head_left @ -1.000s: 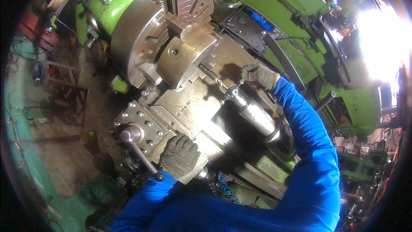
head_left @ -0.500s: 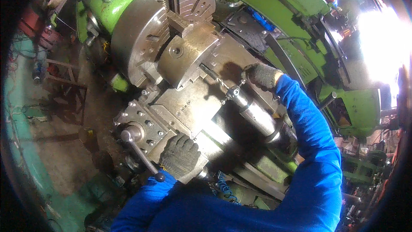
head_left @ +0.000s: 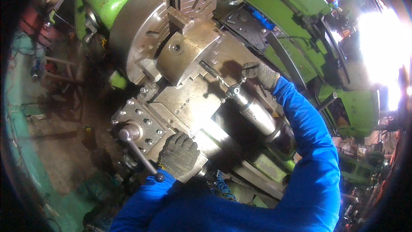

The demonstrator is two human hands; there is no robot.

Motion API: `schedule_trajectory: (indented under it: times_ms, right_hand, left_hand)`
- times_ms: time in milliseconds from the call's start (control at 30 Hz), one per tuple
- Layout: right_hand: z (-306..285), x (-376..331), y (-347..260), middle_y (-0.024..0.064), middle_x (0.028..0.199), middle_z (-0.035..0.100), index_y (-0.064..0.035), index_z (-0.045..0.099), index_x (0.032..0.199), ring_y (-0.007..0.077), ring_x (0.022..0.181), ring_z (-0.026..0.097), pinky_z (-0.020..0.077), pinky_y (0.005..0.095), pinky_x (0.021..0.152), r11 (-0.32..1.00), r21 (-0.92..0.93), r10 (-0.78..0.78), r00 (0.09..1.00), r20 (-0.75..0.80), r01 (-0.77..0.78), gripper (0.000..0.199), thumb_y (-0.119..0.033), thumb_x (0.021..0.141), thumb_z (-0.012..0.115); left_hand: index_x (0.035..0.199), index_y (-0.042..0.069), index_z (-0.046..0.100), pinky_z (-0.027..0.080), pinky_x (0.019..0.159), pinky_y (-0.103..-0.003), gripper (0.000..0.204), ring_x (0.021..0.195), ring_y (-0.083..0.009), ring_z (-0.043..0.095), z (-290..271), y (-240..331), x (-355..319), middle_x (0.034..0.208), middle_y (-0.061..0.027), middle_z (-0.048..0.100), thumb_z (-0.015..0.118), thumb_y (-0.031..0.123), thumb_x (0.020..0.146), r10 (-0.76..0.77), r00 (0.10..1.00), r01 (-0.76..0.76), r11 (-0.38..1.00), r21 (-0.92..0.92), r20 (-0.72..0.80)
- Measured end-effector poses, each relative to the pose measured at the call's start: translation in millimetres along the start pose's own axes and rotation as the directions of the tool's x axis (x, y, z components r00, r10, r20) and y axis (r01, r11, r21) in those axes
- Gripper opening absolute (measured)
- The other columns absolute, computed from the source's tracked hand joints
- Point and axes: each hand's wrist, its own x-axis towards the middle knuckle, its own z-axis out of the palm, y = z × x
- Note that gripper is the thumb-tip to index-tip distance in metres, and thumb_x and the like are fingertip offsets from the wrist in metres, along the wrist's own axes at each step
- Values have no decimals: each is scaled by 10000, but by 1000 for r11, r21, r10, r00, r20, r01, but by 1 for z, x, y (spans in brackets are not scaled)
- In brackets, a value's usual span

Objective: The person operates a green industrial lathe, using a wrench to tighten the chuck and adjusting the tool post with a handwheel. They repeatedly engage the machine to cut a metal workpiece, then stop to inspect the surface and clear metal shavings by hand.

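Note:
A fluted tap reaches from the round steel workpiece toward the tailstock quill. Across its rear sits a small tap wrench with two short arms. My right hand, in a dark grey knit glove, is closed at the upper arm of this wrench; its fingertips partly hide the contact. My left hand, gloved alike, lies flat on the metal carriage with fingers stretched out, holding nothing. Beside it stands the tool post lever with a black ball knob.
The large lathe chuck grips the workpiece in its jaws. Green machine body runs along the far right side. Bolts stud the square tool post. A blue coiled hose hangs near my body. Concrete floor lies left.
My right hand has shifted slightly at the wrench arm, its fingers now pointing more to the left. The left hand stays flat on the carriage. The whole view has moved slightly.

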Motion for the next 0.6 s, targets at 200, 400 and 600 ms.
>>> schedule_trajectory:
  times_ms: [200, 400, 600]
  right_hand:
    - [1, -1, 4, 153, 1272, 683, -43, 708, 1223, 283, 1144, 666, 562, 411, 977, 976, -98, -198, 980, -6, 196, 369, -73, 856, 730]
    - [11, -7, -3, 95, 1231, 705, 1, 696, 1215, 160, 1090, 654, 545, 368, 962, 920, 376, 138, 989, -45, -111, 298, -142, 955, 675]
    - [-4, -5, -20, 143, 1198, 707, 9, 703, 1181, 266, 1076, 674, 538, 368, 983, 995, 92, 55, 994, -90, -46, 269, -110, 964, 597]
  left_hand:
    - [1019, 115, 677, 384, 1109, -501, 256, 1202, -306, 567, -2, 1, 0, 1112, -115, 648, 635, 323, 875, 0, 1000, -1, 999, 35, 18]
    - [1020, 114, 671, 375, 1112, -498, 281, 1203, -303, 564, -2, -1, 0, 1110, -112, 645, 651, 347, 865, 11, 999, -13, 1000, 26, 49]
    - [1008, 116, 669, 377, 1109, -494, 267, 1185, -296, 571, 10, -5, -3, 1087, -105, 646, 658, 335, 855, 52, 998, -51, 998, 46, -38]
